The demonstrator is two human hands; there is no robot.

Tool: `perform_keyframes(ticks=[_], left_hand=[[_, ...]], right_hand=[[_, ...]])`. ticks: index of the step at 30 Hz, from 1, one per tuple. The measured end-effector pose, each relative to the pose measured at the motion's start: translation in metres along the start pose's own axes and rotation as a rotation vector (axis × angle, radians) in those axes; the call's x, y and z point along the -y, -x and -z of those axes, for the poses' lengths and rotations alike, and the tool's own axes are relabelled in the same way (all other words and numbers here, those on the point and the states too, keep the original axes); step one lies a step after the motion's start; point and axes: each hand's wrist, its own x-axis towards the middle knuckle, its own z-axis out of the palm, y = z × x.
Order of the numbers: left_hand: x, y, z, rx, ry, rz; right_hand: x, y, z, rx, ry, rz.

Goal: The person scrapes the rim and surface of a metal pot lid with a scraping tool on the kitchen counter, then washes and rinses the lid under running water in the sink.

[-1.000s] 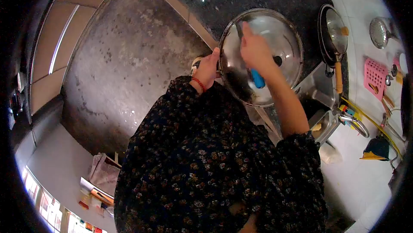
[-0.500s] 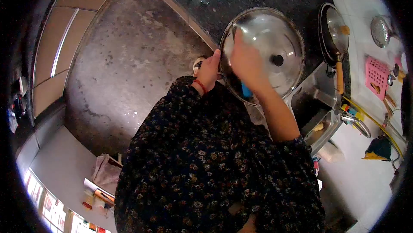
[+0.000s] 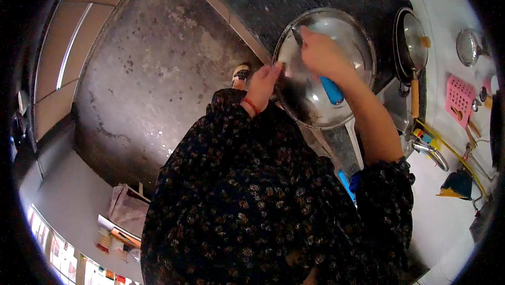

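You hold the large metal lid (image 3: 350,37) by its rim with your left hand (image 3: 261,88), and the blue-handled tool (image 3: 332,91) with your right hand (image 3: 327,61).
Your left fingers are clamped on the near-left rim; your right fingers are closed around the tool, above the lid's surface. The lid is at the edge of the dark countertop (image 3: 273,1), near the wooden-handled pan (image 3: 402,48).
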Motion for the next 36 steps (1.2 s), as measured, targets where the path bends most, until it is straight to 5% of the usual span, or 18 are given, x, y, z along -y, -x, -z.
perform_keyframes(ticks=[15,36], left_hand=[[0.010,-0.004,0.004,0.060,0.030,0.010],[0.003,-0.002,0.000,0.050,0.155,0.052]], right_hand=[[0.011,0.014,-0.006,0.142,0.051,0.054],[-0.003,0.010,-0.012,0.049,0.040,0.041]])
